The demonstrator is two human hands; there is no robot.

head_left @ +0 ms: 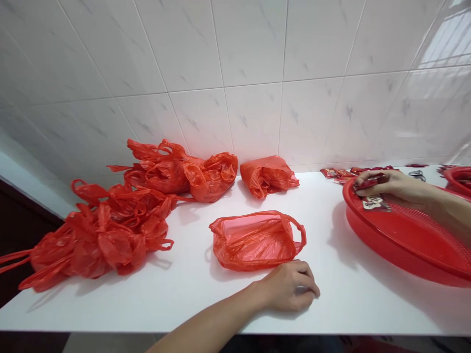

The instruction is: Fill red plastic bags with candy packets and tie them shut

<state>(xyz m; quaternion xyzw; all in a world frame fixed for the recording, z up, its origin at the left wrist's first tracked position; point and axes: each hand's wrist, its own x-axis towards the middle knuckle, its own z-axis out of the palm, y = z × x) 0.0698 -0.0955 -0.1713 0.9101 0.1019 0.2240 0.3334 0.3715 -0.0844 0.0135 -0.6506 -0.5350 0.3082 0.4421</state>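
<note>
My left hand (292, 286) rests on the white table with its fingers curled in, and nothing shows in them. Just beyond it an opened red plastic bag (257, 240) stands with its mouth spread, one handle loop on the right side; its visible inside holds nothing. My right hand (393, 187) is closed on small snack packets over the left rim of a large red plastic basket (401, 247). One brown-and-white packet (376, 203) hangs below the fingers, and a dark red packet (367, 183) shows between them. Part of the basket's inside lies behind my right forearm.
Tied red bags (106, 235) are heaped at the left. Against the tiled wall sit more filled red bags (211, 176) and a folded-over red bag (268, 176). Red packets (333, 173) lie behind the basket, near a small metal object (417, 175). Another red basket (458, 179) stands far right.
</note>
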